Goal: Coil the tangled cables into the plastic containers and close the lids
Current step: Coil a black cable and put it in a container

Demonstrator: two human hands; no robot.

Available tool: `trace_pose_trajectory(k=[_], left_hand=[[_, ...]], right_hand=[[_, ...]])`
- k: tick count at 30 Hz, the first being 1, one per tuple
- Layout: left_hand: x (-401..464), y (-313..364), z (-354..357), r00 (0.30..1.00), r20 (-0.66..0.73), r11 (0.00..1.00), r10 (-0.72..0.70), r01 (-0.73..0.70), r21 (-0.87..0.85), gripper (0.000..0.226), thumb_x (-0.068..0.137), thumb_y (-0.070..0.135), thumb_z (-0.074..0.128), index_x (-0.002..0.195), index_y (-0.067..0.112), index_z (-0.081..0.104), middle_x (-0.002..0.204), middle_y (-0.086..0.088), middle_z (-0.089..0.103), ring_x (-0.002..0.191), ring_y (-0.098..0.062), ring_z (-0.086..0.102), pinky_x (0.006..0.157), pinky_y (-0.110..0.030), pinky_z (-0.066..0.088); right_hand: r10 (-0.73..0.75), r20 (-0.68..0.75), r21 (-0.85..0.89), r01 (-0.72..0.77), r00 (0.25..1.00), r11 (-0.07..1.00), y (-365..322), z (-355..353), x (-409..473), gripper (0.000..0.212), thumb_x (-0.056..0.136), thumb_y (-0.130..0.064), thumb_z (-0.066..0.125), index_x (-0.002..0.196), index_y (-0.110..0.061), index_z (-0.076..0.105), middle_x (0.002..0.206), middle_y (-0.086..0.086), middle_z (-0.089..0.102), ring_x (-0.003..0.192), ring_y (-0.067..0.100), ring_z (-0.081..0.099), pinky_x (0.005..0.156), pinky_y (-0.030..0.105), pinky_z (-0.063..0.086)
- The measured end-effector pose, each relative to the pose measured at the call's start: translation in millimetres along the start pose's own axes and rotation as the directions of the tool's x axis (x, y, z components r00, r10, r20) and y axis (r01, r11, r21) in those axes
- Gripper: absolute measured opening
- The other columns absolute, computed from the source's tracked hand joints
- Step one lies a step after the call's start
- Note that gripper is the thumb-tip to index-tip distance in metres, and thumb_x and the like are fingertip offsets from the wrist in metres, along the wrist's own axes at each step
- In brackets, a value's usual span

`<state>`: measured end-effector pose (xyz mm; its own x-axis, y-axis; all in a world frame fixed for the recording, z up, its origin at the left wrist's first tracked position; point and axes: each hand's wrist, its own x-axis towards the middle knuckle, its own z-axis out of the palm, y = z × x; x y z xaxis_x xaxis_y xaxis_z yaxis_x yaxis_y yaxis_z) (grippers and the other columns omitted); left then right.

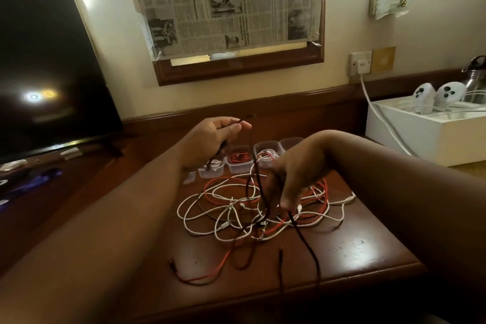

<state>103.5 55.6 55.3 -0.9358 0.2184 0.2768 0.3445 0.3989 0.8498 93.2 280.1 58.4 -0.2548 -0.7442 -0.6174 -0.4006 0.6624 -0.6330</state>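
Head view.

Surface (355,252): dark brown wood, filling the lower centre of the frame.

Tangled cables (236,208): white, red and dark strands heaped loosely at mid-frame on the surface; a red end trails toward the lower left, dark ends toward the lower edge.

Dark cable (259,187): lifted out of the heap, running from the left hand down past the right hand and back onto the surface.

Left hand (218,134): raised at centre frame above the containers, fingers curled, pinching the dark cable between thumb and fingertips.

Right hand (297,173): centre right, hanging over the heap with fingers pointing down and curled about the dark cable.

Plastic containers (238,162): clear, lidless, in a row just behind the heap. One holds a red coil, two hold white cable; the farthest, at the right end, is partly hidden and its contents cannot be told.

Television (47,60): black screen, upper left.

Newspaper (226,0): taped over a wooden frame on the wall, top centre.

White box (420,134): right edge, carrying two white controllers (436,96).

Wall socket (360,62): right of the frame, white lead plugged in.
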Motion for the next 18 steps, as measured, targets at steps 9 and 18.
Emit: trace_pose_trajectory(k=[9, 18], left_hand=[[-36.9, 48.1, 10.9, 0.997, -0.010, 0.960, -0.078, 0.072, -0.269, 0.021, 0.105, 0.016, 0.044, 0.109, 0.009, 0.063, 0.062, 0.001, 0.035, 0.044, -0.009, 0.027, 0.041, -0.021, 0.023], [-47.3, 59.8, 50.4, 0.853, -0.242, 0.747, -0.463, 0.228, -0.625, 0.024, 0.106, 0.016, 0.038, 0.108, 0.011, 0.062, 0.061, 0.002, 0.041, 0.040, -0.006, 0.033, 0.038, -0.019, 0.032]], right_hand=[[-0.041, -0.616, 0.160, 0.175, 0.787, 0.972, -20.1, 14.5, -17.0, 0.073, 0.083, -0.038, 0.072, 0.144, -0.013, 0.041, 0.127, 0.012, 0.059, 0.111, 0.027, 0.063, 0.095, 0.044, 0.054], [-0.153, -0.662, 0.018, 0.220, 0.734, 0.975, -64.1, 64.9, -15.6, 0.020, 0.101, -0.037, 0.048, 0.107, -0.022, 0.060, 0.104, 0.010, 0.068, 0.090, 0.025, 0.067, 0.075, 0.032, 0.054]])
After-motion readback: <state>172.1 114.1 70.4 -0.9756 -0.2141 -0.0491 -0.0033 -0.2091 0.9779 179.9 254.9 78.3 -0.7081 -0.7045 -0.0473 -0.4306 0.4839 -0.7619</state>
